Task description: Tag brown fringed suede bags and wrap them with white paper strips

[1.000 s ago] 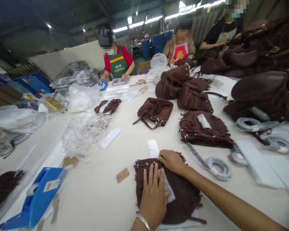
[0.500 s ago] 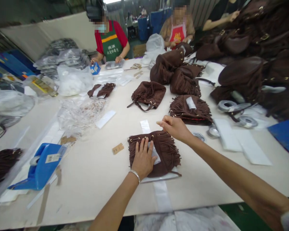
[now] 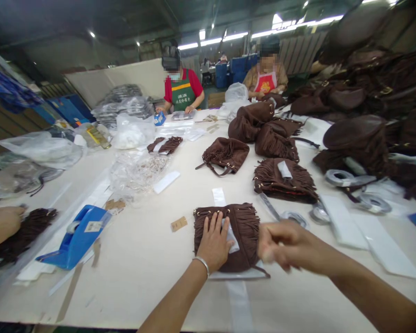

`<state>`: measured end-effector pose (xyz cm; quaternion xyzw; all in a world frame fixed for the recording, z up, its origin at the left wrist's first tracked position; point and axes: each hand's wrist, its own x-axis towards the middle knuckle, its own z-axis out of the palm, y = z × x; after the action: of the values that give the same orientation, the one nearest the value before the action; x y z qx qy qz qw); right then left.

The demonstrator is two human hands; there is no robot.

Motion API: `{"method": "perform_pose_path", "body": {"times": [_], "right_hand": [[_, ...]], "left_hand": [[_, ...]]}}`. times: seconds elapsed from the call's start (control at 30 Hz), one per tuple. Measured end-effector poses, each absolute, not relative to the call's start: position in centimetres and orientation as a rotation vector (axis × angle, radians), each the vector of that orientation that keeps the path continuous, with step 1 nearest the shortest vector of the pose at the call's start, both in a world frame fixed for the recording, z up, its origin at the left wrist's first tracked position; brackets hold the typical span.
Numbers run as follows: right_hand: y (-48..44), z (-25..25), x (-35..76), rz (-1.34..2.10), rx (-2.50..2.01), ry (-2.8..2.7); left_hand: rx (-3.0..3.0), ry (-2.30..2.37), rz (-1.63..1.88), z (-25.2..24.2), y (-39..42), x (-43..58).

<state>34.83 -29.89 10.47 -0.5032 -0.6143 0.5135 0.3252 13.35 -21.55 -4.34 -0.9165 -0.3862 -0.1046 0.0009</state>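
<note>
A dark brown fringed bag point(image 3: 242, 236) lies flat on the table in front of me. My left hand point(image 3: 214, 240) rests on it with the fingers spread, partly over a small clear packet point(image 3: 233, 241). A white sheet point(image 3: 229, 275) shows under the bag's lower edge, and a pale strip point(image 3: 240, 303) runs out beneath it. My right hand point(image 3: 287, 245) is at the bag's right fringe, blurred, its fingers curled together. Whatever they may hold is hidden. Left of the bag lies a small tan card tag point(image 3: 179, 224).
A blue tape dispenser point(image 3: 76, 238) stands to the left, with a co-worker's hand point(image 3: 7, 222) beyond it. More brown bags point(image 3: 286, 180) sit behind on the right, near tape rolls point(image 3: 339, 177) and white strips point(image 3: 384, 240). Two people point(image 3: 183, 90) work across the table.
My right hand has come from the bag's top edge down to its right side. My left hand stays on the bag. The view has tilted up, and a co-worker's hand appears at left.
</note>
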Motion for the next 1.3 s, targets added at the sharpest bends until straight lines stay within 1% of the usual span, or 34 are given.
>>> {"method": "perform_pose_path", "body": {"times": [0.03,0.13,0.2,0.27,0.4,0.47,0.57,0.63,0.77,0.87,0.97,1.13,1.23,1.3], "right_hand": [[-27.5,9.3,34.6,1.332,-1.373,-1.542],[-21.6,6.1,34.5,1.151,-1.53,-1.439],[-19.8,4.7,34.5,1.068,-1.607,-1.524],[-20.0,4.0,34.2,0.933,-1.651,-1.679],[-25.4,3.1,32.5,0.614,-1.565,-1.983],[-29.7,2.1,31.3,0.588,-1.466,-2.186],[-36.2,-0.2,29.8,0.636,-1.249,-2.545],[-39.2,-2.1,29.1,0.58,-1.149,-2.674],[-41.2,-5.5,28.7,0.27,-1.103,-2.751],[-41.3,-6.5,28.5,0.102,-1.01,-2.774],[-41.6,-5.7,28.2,0.099,-0.979,-2.702],[-41.2,-3.7,28.0,0.334,-1.201,-2.425],[-40.9,-3.9,28.2,0.334,-1.252,-2.442],[-41.0,-4.2,28.2,0.292,-1.22,-2.559]], "left_hand": [[-2.876,-1.212,-0.339,-4.4,-21.6,13.3],[-2.883,-1.209,-0.357,-4.5,-21.5,13.3],[-2.892,-1.216,-0.351,-4.5,-21.4,13.2],[-2.913,-1.222,-0.322,-4.4,-21.3,13.1],[-2.982,-1.223,-0.238,-4.5,-20.9,13.0],[-3.004,-1.212,-0.209,-4.8,-20.7,13.0],[-3.007,-1.199,-0.19,-5.2,-20.6,12.9],[-2.991,-1.196,-0.192,-5.4,-20.7,12.8],[-2.948,-1.19,-0.2,-5.5,-20.8,12.8],[-2.925,-1.202,-0.19,-5.7,-20.8,12.8],[-2.921,-1.212,-0.179,-5.8,-20.9,12.8],[-2.912,-1.196,-0.187,-5.7,-21.1,12.7],[-2.906,-1.192,-0.198,-5.8,-21.1,12.7],[-2.903,-1.195,-0.207,-5.9,-21.1,12.7]]}}
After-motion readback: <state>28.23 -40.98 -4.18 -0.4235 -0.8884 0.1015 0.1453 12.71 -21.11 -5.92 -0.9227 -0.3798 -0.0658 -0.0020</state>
